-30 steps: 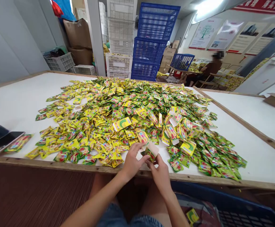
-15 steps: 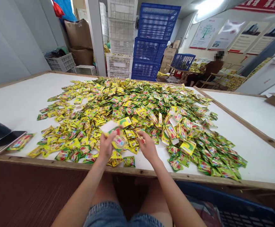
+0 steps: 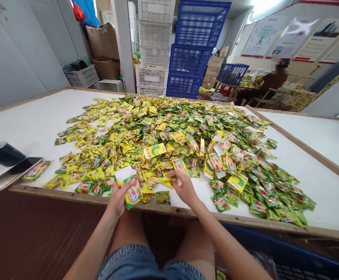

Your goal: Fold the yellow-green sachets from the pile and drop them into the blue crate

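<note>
Desk [image 3: 26,116] carries the packet pile [image 3: 146,128]. Left hand [image 3: 118,198], clamped on the open box [image 3: 133,195], has drawn it toward the near edge; right hand [image 3: 185,190] now pinches a yellow packet [image 3: 167,181], so both are held.

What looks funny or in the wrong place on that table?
The phone, maybe: it lies slanted at the left of the table, its near end over the wooden front rim. It looks odd there because nearly everything else is small, bright packets.
</note>
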Demonstrator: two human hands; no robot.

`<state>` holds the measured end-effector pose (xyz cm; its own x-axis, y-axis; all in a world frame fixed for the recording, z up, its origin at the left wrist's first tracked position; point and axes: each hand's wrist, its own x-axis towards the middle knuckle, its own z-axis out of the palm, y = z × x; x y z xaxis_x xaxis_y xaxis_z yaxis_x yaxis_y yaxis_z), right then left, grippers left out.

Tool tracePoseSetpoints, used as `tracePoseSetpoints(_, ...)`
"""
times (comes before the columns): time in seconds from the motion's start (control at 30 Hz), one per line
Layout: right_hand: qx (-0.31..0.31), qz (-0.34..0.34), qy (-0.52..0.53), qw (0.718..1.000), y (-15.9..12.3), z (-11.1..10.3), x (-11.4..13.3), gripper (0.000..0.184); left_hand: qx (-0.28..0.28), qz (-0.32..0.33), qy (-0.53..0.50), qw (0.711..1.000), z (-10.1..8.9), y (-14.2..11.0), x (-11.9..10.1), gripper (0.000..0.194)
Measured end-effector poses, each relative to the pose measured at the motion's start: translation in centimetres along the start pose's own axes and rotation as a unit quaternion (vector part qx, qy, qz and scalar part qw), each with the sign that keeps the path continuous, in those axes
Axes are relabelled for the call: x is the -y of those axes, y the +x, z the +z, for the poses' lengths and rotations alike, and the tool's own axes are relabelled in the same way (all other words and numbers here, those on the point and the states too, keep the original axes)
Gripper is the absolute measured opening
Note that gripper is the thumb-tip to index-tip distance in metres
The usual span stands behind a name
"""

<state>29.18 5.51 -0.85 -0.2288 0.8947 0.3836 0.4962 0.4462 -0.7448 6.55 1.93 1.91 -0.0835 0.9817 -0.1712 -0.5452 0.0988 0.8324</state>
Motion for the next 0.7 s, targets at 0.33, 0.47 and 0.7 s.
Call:
tracePoseSetpoints(0.33, 0.189, 0.005, -0.158, 0.969, -2.9, -0.6, 0.9, 0.006, 0.041, -0.065, 0.083, 0.994, 0.9, -0.3, 2.2, 0.04)
tracePoseSetpoints(0.47, 0.17, 0.068, -0.189, 0.965, -2.1, 1.1, 1.0, 0.025, 0.051, -0.059, 0.108, 0.991, 0.8, -0.4, 2.3, 0.036)
tracePoseSetpoints(0.7, 0.191, 0.128, -0.145, 0.962, -2.2, 2.4, 0.6, 0.022, 0.055, -0.066, 0.179, 0.98, 0.7, -0.5, 1.9, 0.037)
